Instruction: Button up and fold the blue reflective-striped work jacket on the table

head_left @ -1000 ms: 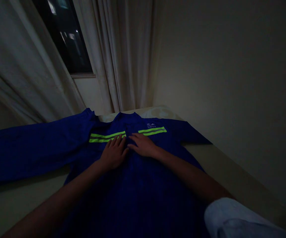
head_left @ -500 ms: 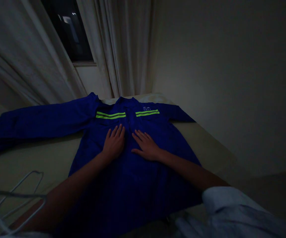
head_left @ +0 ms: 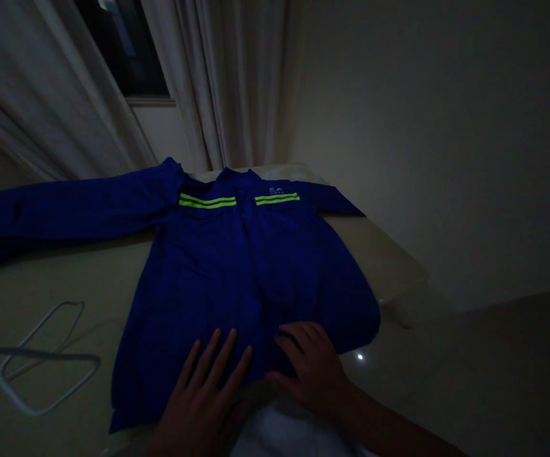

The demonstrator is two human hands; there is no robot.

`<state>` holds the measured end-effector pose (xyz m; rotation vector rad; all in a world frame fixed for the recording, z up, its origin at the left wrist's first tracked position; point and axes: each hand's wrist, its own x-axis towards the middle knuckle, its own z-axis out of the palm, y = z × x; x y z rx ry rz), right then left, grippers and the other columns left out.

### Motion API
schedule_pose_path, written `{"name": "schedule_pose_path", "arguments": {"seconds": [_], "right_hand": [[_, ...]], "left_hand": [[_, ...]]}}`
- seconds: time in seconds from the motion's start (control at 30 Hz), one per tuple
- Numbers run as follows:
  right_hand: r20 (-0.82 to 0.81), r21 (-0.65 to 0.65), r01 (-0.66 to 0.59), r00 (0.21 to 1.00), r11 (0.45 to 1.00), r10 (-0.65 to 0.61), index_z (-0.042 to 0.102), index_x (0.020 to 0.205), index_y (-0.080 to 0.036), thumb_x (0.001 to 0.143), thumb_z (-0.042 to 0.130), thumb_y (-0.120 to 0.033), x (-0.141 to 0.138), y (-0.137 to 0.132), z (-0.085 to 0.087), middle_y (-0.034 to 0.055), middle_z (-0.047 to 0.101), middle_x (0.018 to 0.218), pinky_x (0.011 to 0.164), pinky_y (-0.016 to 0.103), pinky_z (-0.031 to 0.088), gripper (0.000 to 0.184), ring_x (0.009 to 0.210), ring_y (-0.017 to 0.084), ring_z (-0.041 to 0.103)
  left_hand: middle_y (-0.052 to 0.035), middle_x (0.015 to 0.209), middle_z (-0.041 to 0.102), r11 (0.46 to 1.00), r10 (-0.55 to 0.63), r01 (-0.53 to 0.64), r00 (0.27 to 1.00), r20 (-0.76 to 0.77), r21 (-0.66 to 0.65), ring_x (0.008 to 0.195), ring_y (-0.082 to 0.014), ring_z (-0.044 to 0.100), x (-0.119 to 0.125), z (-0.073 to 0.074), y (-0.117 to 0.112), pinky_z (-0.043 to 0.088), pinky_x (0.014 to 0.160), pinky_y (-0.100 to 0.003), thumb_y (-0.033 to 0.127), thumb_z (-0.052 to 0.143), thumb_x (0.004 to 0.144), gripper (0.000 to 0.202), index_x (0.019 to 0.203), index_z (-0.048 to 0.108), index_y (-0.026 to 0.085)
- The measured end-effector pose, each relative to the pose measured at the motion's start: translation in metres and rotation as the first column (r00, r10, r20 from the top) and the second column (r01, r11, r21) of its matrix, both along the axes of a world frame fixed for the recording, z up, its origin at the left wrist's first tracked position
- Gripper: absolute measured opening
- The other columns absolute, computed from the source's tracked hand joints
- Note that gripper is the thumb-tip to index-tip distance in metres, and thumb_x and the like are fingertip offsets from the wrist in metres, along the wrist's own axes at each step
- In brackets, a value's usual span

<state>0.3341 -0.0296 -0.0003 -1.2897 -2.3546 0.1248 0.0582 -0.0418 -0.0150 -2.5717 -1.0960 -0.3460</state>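
Jacket (head_left: 203,266) lies front up on the table (head_left: 84,273), collar toward the curtains (head_left: 256,82), lower hem nearest the person. One sleeve extends left across the tabletop; the other points toward the wall (head_left: 446,127). Left hand (head_left: 203,393) lies over the cloth near the hem, fingers spread apart. Right hand (head_left: 313,368) is at the hem, fingers bent and close together; whether they pinch cloth cannot be told. Table also bears a looped cord (head_left: 56,355), left of the jacket and apart from it.
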Motion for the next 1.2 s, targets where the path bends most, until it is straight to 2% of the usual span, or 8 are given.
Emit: {"name": "schedule_pose_path", "arguments": {"seconds": [0.13, 0.33, 0.47, 0.57, 0.67, 0.8, 0.97, 1.2], "right_hand": [[-0.085, 0.075, 0.057, 0.995, 0.995, -0.051, 0.068, 0.098, -0.025, 0.101, 0.061, -0.028, -0.025, 0.001, 0.003, 0.0071, 0.072, 0.093, 0.076, 0.041, 0.054, 0.009, 0.084, 0.025, 0.066], [-0.326, 0.101, 0.474, 0.846, 0.875, -0.421, 0.049, 0.076, -0.027, 0.097, 0.056, -0.023, 0.017, -0.005, -0.004, 0.0011, 0.058, 0.072, 0.066, 0.039, 0.045, 0.022, 0.070, 0.023, 0.058], [-0.282, 0.119, 0.496, 0.848, 0.860, -0.450, 0.050, 0.076, -0.027, 0.095, 0.056, -0.022, 0.042, -0.013, 0.002, 0.0002, 0.058, 0.072, 0.066, 0.039, 0.042, 0.020, 0.067, 0.023, 0.058], [-0.321, 0.161, 0.443, 0.868, 0.882, -0.378, 0.060, 0.089, -0.027, 0.099, 0.057, -0.027, 0.041, 0.013, 0.031, 0.0049, 0.066, 0.087, 0.075, 0.042, 0.048, 0.010, 0.083, 0.026, 0.065], [-0.285, 0.141, 0.246, 0.938, 0.959, -0.199, 0.067, 0.106, -0.025, 0.103, 0.058, -0.032, 0.021, 0.088, 0.066, 0.0085, 0.071, 0.104, 0.090, 0.044, 0.051, 0.012, 0.101, 0.027, 0.067], [-0.147, 0.029, -0.026, 0.989, 0.999, 0.030, 0.069, 0.123, -0.020, 0.107, 0.055, -0.030, -0.033, 0.250, 0.080, 0.0104, 0.073, 0.121, 0.104, 0.039, 0.049, 0.023, 0.116, 0.024, 0.066], [0.051, -0.170, 0.157, 0.987, 0.973, -0.150, 0.068, 0.132, -0.015, 0.105, 0.058, -0.024, -0.093, 0.428, 0.052, 0.0141, 0.069, 0.134, 0.108, 0.032, 0.046, 0.030, 0.126, 0.023, 0.064], [0.074, -0.204, 0.242, 0.970, 0.948, -0.232, 0.077, 0.115, -0.019, 0.097, 0.067, -0.024, -0.104, 0.510, 0.019, 0.0129, 0.074, 0.126, 0.096, 0.033, 0.052, 0.021, 0.116, 0.026, 0.069]], "left_hand": [[-0.0052, 0.168, 0.042, 0.999, -0.053, 0.053, 0.998, -0.036, 0.007, 0.157, -0.0302, 0.033, 0.011, 0.003, 0.000, 0.012, 0.131, -0.055, 0.044, 0.057, 0.096, 0.064, 0.158, 0.049, 0.029], [-0.0035, 0.170, 0.039, 0.999, -0.045, 0.046, 0.998, -0.042, 0.008, 0.156, -0.0315, 0.034, 0.012, -0.001, -0.004, 0.017, 0.128, -0.057, 0.041, 0.057, 0.095, 0.071, 0.163, 0.040, 0.031], [-0.0032, 0.166, 0.045, 0.992, -0.129, 0.128, 0.992, 0.014, 0.009, 0.149, -0.0310, 0.045, 0.005, 0.010, 0.002, 0.032, 0.121, -0.050, 0.055, 0.055, 0.097, 0.072, 0.163, 0.041, 0.030], [-0.0015, 0.162, 0.051, 0.978, -0.169, 0.177, 0.983, 0.078, -0.106, 0.138, -0.0251, 0.057, 0.004, 0.032, 0.034, 0.045, 0.112, -0.041, 0.059, 0.050, 0.101, 0.069, 0.164, 0.039, 0.031], [-0.0052, 0.157, 0.057, 0.959, 0.033, 0.000, 0.993, 0.112, -0.283, 0.134, -0.0246, 0.061, 0.012, 0.055, 0.108, 0.049, 0.111, -0.043, 0.044, 0.043, 0.107, 0.053, 0.158, 0.047, 0.028], [-0.0166, 0.147, 0.064, 0.883, 0.304, -0.270, 0.952, 0.030, -0.384, 0.132, -0.0319, 0.063, 0.030, 0.065, 0.249, 0.049, 0.111, -0.049, 0.028, 0.042, 0.106, 0.041, 0.139, 0.063, 0.016], [-0.0200, 0.153, 0.058, 0.873, 0.384, -0.342, 0.921, 0.061, -0.347, 0.141, -0.0302, 0.057, 0.035, 0.047, 0.395, 0.046, 0.115, -0.045, 0.023, 0.039, 0.105, 0.044, 0.142, 0.059, 0.011], [-0.0192, 0.164, 0.045, 0.888, 0.369, -0.308, 0.920, 0.130, -0.341, 0.152, -0.0298, 0.044, 0.025, 0.008, 0.476, 0.035, 0.125, -0.050, 0.029, 0.031, 0.108, 0.054, 0.156, 0.045, 0.008]]}}
